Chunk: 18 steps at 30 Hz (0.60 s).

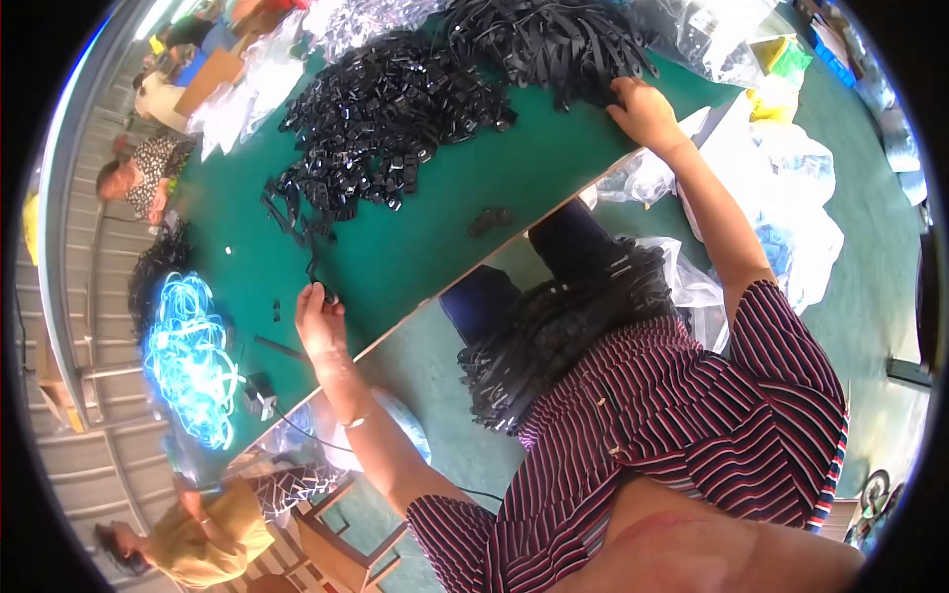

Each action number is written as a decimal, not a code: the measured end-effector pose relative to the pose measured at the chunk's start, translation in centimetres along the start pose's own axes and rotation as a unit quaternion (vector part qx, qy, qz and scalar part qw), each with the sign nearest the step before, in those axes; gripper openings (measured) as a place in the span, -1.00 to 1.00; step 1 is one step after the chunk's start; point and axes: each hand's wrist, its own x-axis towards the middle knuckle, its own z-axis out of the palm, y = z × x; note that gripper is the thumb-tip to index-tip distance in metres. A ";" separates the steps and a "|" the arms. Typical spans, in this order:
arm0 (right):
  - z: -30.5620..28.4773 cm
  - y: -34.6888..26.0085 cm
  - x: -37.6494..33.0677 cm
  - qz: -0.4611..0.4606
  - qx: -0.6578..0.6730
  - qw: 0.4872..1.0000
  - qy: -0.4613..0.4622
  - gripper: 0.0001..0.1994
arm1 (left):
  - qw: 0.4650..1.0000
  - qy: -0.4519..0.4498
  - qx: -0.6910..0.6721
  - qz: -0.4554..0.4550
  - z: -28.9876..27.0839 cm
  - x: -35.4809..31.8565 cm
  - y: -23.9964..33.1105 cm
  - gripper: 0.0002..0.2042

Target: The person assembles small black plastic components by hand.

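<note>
At the table's near edge my left hand [321,321] has its thumb and fingers closed on a thin black strap [314,265], which runs up toward the heap of small black plastic buckles [386,128]. My right hand [645,114] reaches to the far right, its fingers curled round the ends of black straps [554,44] in a big loose pile; how many it grips is hidden. A thick bundle of black straps [568,331] lies across my lap. A few loose black pieces [489,219] rest on the green table [445,188] between my hands.
Glowing bluish-white coiled strips [190,356] and a small black box with a cord [260,395] sit at the table's left end. Clear plastic bags [712,40] lie at the back right, white sacks [781,188] beside my right arm. Other people [208,534] are at the left.
</note>
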 end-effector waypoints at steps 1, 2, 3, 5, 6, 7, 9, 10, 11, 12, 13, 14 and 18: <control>0.0 0.3 0.0 -0.001 0.032 0.999 -0.033 -0.68 | 0.988 -0.050 -0.144 -0.008 0.9 -1.2 -0.3 -0.91; -0.3 0.1 0.1 -0.005 0.036 0.999 -0.033 -0.68 | 0.977 -0.084 -0.198 -0.007 1.2 -2.2 -0.5 -0.91; -1.0 0.0 0.0 0.107 0.249 0.958 -0.094 -0.70 | 0.960 -0.119 -0.252 -0.008 1.8 -3.3 -1.0 -0.91; -2.1 -1.2 -0.9 0.212 0.445 0.856 -0.154 -0.72 | 0.936 -0.178 -0.305 0.011 3.4 -5.2 -1.6 -0.87; -2.6 -2.5 -1.6 0.218 0.538 0.800 -0.149 -0.75 | 0.934 -0.177 -0.311 0.007 4.4 -6.3 -1.6 -0.84; -2.9 -3.7 -2.2 0.222 0.625 0.735 -0.141 -0.77 | 0.932 -0.176 -0.317 0.003 5.4 -7.4 -1.5 -0.81; -3.4 -6.1 -3.5 0.196 0.698 0.673 -0.148 -0.72 | 0.916 -0.196 -0.351 0.002 7.4 -8.9 -2.0 -0.78; -3.5 -7.3 -3.9 0.173 0.729 0.642 -0.164 -0.72 | 0.901 -0.211 -0.380 -0.007 8.1 -9.6 -2.2 -0.80; -3.2 -9.4 -4.0 0.142 0.763 0.601 -0.192 -0.71 | 0.898 -0.202 -0.391 0.002 7.7 -10.7 -2.3 -0.84; -3.2 -10.1 -4.9 0.130 0.774 0.587 -0.199 -0.70 | 0.896 -0.201 -0.395 -0.006 9.0 -10.9 -3.2 -0.84; -3.4 -11.0 -5.7 0.149 0.749 0.611 -0.208 -0.71 | 0.895 -0.199 -0.400 -0.014 10.2 -11.3 -4.0 -0.85; -3.1 -12.2 -6.5 0.154 0.758 0.595 -0.218 -0.72 | 0.895 -0.198 -0.399 -0.021 11.1 -12.1 -4.1 -0.86; -1.4 -15.3 -10.5 0.233 0.738 0.587 -0.238 -0.78 | 0.932 -0.179 -0.313 -0.036 14.8 -14.8 -6.0 -0.89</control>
